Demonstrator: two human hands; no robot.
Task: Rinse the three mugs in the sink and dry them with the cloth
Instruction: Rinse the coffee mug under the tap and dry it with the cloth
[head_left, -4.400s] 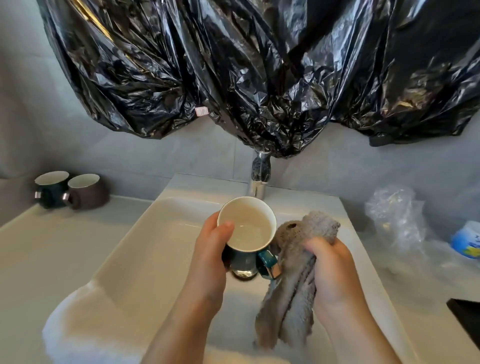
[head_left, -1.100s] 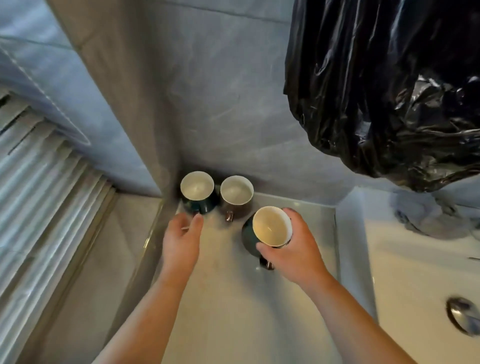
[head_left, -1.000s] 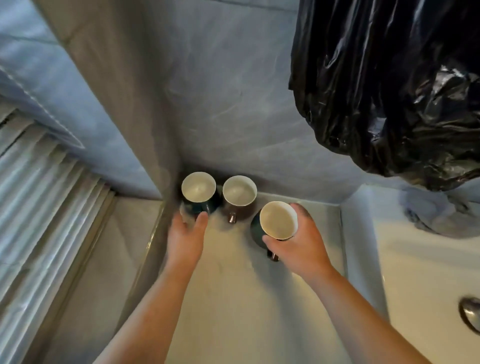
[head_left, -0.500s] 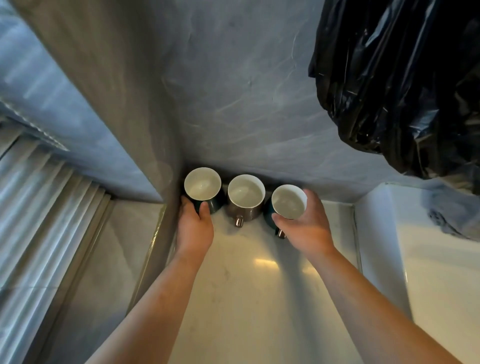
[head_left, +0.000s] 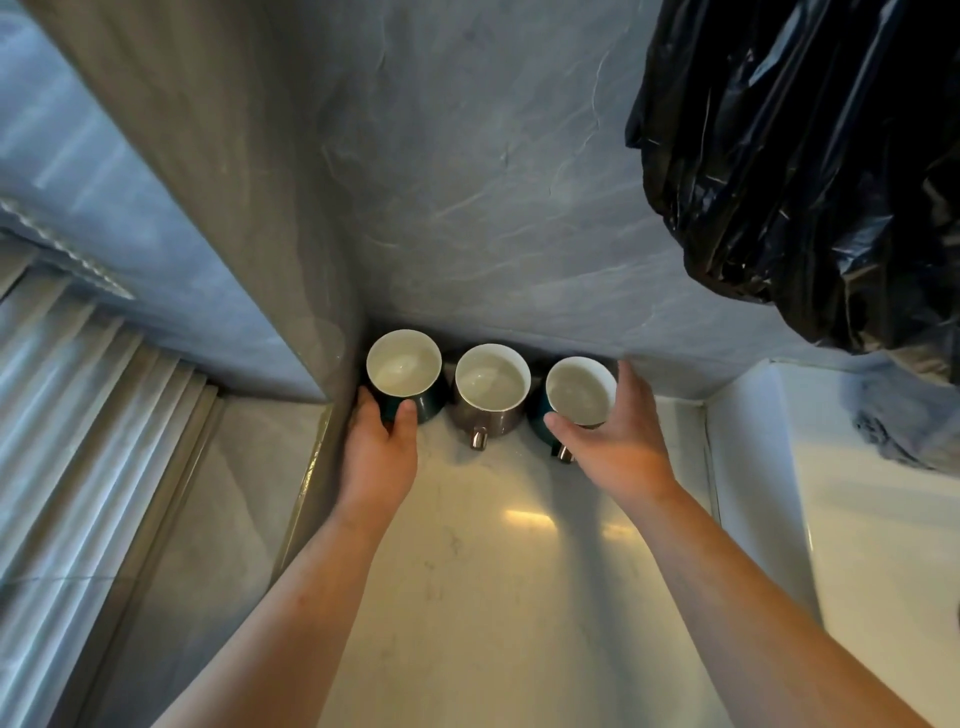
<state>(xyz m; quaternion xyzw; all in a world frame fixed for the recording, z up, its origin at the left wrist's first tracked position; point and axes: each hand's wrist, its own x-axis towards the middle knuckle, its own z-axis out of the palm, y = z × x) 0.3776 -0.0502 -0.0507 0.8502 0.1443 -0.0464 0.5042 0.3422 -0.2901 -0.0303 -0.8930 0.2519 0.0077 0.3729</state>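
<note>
Three mugs, seen from the head. Finds the right mug (head_left: 581, 389) down on the counter (head_left: 493, 571), just beside the brown mug (head_left: 492, 379) against the wall (head_left: 493, 208); a second ago was carried above the counter. Suggests drying done, row complete. Keeps the right fingers (head_left: 627, 379) wrapped round that mug, thumb in front. Has the left fingers (head_left: 407, 415) curled round the left mug (head_left: 404, 364), in the corner.

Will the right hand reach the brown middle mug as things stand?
Likely yes: the brown mug shows its handle over bare counter, but the right hand must first release the right green mug.
</note>
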